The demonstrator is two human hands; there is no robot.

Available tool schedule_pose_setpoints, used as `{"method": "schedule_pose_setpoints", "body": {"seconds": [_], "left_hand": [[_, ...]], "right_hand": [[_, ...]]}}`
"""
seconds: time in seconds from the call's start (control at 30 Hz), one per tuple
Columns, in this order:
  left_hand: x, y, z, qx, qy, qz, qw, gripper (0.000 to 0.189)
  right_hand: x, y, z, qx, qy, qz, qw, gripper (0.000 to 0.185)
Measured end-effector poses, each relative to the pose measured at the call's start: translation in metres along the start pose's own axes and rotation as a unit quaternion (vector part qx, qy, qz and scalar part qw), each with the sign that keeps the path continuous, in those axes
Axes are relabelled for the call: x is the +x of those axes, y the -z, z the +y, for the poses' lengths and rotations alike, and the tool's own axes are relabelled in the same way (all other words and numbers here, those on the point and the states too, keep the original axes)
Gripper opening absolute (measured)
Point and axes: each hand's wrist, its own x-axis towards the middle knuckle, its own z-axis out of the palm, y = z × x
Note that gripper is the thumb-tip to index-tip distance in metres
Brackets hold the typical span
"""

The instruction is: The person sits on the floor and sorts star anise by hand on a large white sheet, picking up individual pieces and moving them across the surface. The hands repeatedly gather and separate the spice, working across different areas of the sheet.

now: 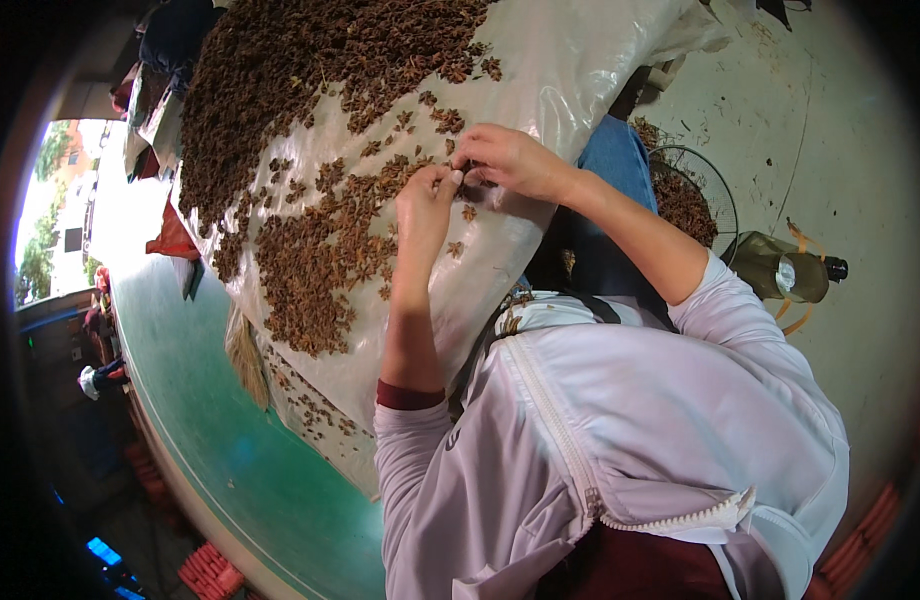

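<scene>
My left hand (428, 196) and my right hand (501, 159) meet over the near part of a table covered with a clear plastic sheet (497, 232). Their fingertips pinch together on a small dark piece, seemingly star anise, mostly hidden by the fingers. A large heap of dried star anise (265, 75) covers the far part of the sheet. A smaller, browner spread of star anise (317, 262) lies left of my left hand. A few single stars, such as one star anise (469, 213), lie just below my hands.
Right of my leg, a round wire-mesh basket (736, 202) holds brown plant pieces. Beside it on the floor lies a translucent bottle (782, 266) with a dark cap and an orange strap. A straw broom (246, 360) is by the table's left edge. Red bundles (210, 572) sit at lower left.
</scene>
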Motion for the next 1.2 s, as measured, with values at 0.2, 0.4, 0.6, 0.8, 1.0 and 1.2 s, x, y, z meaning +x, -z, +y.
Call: {"method": "schedule_pose_setpoints", "body": {"seconds": [0.2, 0.4, 0.6, 0.8, 1.0, 1.2], "left_hand": [[-0.042, 0.006, 0.038, -0.038, -0.327, -0.190, 0.925, 0.015], [-0.064, -0.017, 0.057, -0.183, -0.071, -0.318, 0.927, 0.036], [-0.026, -0.022, 0.022, -0.291, 0.066, -0.069, 0.952, 0.027], [0.005, -0.027, 0.008, -0.492, 0.096, 0.009, 0.865, 0.032], [0.005, -0.024, 0.007, -0.511, 0.091, 0.013, 0.855, 0.022], [0.001, -0.024, 0.012, -0.335, -0.013, 0.109, 0.936, 0.022]], "right_hand": [[0.013, -0.017, 0.014, -0.178, -0.057, 0.056, 0.981, 0.025], [0.036, -0.022, 0.054, -0.272, 0.022, 0.058, 0.960, 0.020], [0.029, -0.001, 0.062, -0.074, -0.086, 0.019, 0.993, 0.018], [0.008, -0.009, 0.005, 0.112, -0.170, 0.046, 0.978, 0.020], [0.010, -0.007, -0.023, 0.201, -0.203, 0.094, 0.954, 0.018], [0.011, -0.013, -0.020, 0.195, -0.243, 0.112, 0.944, 0.015]]}}
